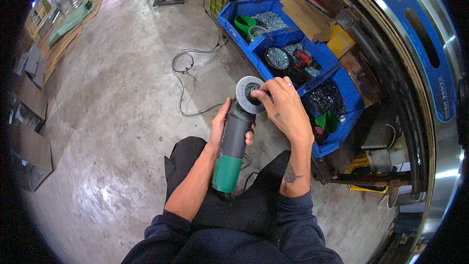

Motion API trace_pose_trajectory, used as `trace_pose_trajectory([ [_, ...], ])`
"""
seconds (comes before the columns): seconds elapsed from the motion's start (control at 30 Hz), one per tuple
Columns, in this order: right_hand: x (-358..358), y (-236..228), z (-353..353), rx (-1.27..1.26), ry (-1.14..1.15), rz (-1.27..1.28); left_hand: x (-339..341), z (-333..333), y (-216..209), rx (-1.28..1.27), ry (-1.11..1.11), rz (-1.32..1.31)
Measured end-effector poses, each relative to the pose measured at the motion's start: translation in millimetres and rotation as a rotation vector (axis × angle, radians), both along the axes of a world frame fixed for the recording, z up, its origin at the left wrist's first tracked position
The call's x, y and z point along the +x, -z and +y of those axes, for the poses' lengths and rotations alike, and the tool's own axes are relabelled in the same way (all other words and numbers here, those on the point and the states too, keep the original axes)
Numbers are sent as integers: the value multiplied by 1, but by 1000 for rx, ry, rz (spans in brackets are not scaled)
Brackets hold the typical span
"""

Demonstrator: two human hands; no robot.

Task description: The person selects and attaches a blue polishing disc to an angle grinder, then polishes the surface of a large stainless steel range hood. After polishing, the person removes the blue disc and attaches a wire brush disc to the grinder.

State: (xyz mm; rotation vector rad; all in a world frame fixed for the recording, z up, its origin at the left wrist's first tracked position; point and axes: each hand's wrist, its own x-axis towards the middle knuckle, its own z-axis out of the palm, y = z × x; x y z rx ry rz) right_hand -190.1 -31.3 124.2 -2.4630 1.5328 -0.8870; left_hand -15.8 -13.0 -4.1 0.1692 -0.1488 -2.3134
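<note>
A green and dark grey angle grinder (233, 139) stands tilted over my lap, its head pointing away from me. My left hand (222, 126) is wrapped around the grey part of its body, thumb on the left side and fingertips showing on the right. On the head sits a pale, round flap disc (242, 94) facing up. My right hand (283, 102) is closed at the disc's dark centre, thumb and fingers pinched together there. Whatever lies between those fingertips is mostly hidden by the hand.
Blue bins (322, 143) full of small metal fasteners stand on a bench at the right, near my right hand. A grey cable (181, 80) loops over the concrete floor (122, 93). Cardboard boxes (30, 154) sit at the far left. A steel panel (442, 166) edges the right side.
</note>
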Motion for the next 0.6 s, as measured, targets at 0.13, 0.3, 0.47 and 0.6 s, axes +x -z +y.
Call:
trace_pose_trajectory([
  [0.13, 4, -8, 2, -126, -7, -33, 1, -1, 5, -33, -26, -45],
  [0.3, 7, -9, 8, -72, 78, 107, -2, -1, 6, -46, -9, -19],
  [0.47, 6, -10, 6, -142, 115, 26, -1, -2, 3, -62, -11, -44],
  [0.6, 9, -9, 10, -106, 142, 113, -2, -1, 3, -29, 0, -22],
])
